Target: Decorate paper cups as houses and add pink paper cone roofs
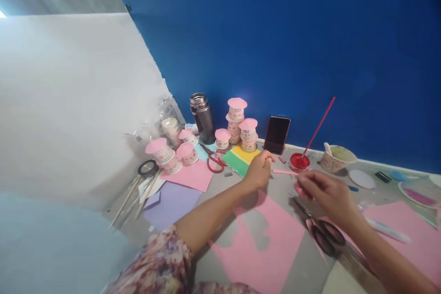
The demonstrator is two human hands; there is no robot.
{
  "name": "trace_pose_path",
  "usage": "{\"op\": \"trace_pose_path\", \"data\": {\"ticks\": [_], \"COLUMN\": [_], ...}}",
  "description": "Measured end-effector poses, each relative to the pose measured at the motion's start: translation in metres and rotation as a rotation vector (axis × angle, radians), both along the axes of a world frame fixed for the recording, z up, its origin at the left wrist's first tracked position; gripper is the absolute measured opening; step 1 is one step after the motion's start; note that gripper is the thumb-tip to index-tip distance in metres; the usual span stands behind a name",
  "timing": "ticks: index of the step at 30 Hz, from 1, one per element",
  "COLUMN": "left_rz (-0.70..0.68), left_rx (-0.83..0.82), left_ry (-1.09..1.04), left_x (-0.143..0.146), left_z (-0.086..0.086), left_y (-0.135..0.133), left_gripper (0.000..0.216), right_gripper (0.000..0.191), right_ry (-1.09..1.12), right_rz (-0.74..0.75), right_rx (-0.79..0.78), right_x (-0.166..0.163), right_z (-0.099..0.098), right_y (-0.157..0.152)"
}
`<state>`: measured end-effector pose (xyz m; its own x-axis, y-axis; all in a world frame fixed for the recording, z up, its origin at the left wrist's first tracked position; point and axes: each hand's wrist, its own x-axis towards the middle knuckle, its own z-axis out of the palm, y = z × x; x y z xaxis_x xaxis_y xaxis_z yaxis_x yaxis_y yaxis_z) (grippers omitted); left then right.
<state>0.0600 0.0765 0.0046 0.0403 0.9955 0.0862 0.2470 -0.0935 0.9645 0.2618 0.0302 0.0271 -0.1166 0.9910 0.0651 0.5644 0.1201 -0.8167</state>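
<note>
A narrow pink paper strip point(284, 172) stretches between my two hands. My left hand point(259, 172) is closed at its left end, with the fingers curled and partly hidden, just in front of the phone. At the other end, the fingertips of my right hand point(325, 191) pinch together, and a bit of bright pink shows beneath them. Black-handled scissors point(325, 234) lie below my right hand, blades partly spread. A pink sheet with round cut-outs point(272, 248) lies nearest me. Pink-roofed paper cups point(237, 112) stand stacked at the back.
A phone point(277, 134) leans on the blue backdrop. Beside it are a red paint pot point(299, 162) with a red stick and a paper cup point(337, 160). Red-handled scissors point(215, 163), a dark flask point(202, 119) and more roofed cups point(186, 154) stand left. A white pen point(387, 229) lies right.
</note>
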Motion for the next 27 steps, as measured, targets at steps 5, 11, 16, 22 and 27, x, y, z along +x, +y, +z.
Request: {"op": "trace_pose_path", "data": {"ticks": [5,11,16,22,27], "left_rz": [-0.017,-0.046,0.023,0.112,0.131], "left_rx": [-0.073,-0.130,-0.193,-0.192,-0.143], "left_ry": [-0.146,-0.294,-0.413,-0.493,-0.508], "left_x": [-0.002,-0.003,-0.002,-0.004,-0.003], "left_z": [-0.013,-0.021,-0.030,-0.035,-0.032], "left_y": [0.004,-0.001,0.004,0.008,0.008], "left_gripper": [0.025,0.053,0.043,0.021,0.028], "right_gripper": [0.050,0.063,0.055,0.042,0.035], "right_ry": [0.012,0.117,0.247,0.197,0.074], "right_rz": [-0.152,-0.281,-0.311,-0.317,-0.208], "right_rx": [0.131,0.055,0.086,0.192,0.331], "right_x": [-0.026,-0.055,-0.064,-0.058,-0.055], "right_z": [0.029,0.021,0.008,0.005,0.012], "right_y": [0.080,0.136,0.152,0.163,0.167]}}
